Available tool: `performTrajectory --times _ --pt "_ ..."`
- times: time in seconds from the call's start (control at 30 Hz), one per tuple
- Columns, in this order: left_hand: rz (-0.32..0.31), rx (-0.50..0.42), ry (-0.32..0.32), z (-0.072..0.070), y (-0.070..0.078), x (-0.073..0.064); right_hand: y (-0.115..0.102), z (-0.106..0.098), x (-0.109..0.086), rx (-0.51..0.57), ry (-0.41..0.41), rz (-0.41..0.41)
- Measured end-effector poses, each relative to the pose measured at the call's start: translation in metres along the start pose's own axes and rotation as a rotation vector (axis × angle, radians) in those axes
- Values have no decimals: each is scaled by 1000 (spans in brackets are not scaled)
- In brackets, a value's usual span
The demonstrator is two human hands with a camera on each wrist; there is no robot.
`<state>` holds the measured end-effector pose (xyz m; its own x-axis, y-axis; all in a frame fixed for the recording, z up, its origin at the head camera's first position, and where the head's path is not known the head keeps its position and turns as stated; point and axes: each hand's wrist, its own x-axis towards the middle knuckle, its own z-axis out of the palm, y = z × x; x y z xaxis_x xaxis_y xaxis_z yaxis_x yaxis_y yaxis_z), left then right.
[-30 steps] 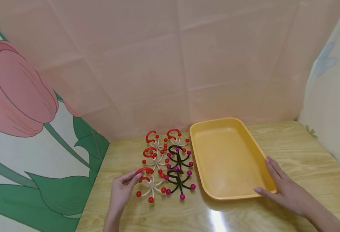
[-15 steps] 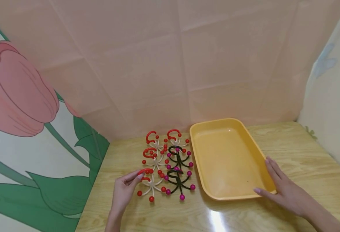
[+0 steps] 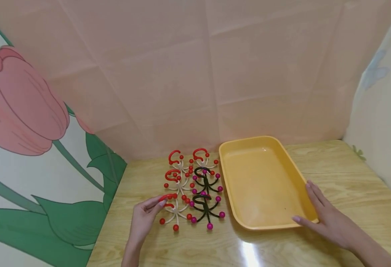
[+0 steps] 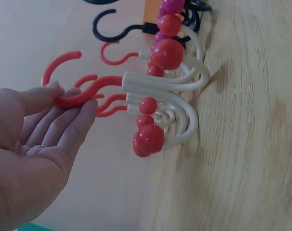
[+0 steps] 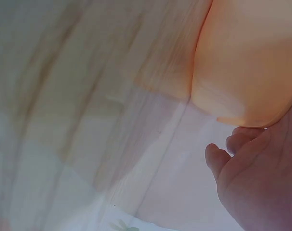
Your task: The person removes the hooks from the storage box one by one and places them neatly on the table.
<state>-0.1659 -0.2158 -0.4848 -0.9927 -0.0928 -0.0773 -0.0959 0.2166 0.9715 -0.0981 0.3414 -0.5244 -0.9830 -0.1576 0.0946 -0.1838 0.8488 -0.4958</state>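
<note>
My left hand (image 3: 143, 218) pinches the red hook of the nearest octopus-style hanger (image 3: 176, 210), between thumb and fingertips. This hanger has white curved arms tipped with red balls; in the left wrist view its white arms (image 4: 184, 115) reach down close to the tabletop. Behind it stand several more white-and-red hangers (image 3: 179, 184). To its right are two black hangers (image 3: 206, 208) with purple balls. My right hand (image 3: 333, 222) rests on the near right corner of a yellow tray (image 3: 262, 181), thumb at the front rim, fingers straight along the side.
A wood-grain table (image 3: 222, 246) carries everything. The hangers crowd together just left of the tray. A pinkish cloth wall (image 3: 168, 92) closes off the back, a tulip-painted panel (image 3: 32, 100) the left, and a pale panel (image 3: 385, 122) the right.
My left hand and the pinched hanger have shifted slightly right and away from me. The right hand, the tray and the other hangers stay where they were.
</note>
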Motion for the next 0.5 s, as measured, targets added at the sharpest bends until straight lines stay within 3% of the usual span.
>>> performTrajectory --times 0.2,0.5 --pt "-8 -28 4 -3 -1 -1 0 2 1 3 -24 8" --pt "14 1 0 -1 3 -3 0 0 0 34 -4 1"
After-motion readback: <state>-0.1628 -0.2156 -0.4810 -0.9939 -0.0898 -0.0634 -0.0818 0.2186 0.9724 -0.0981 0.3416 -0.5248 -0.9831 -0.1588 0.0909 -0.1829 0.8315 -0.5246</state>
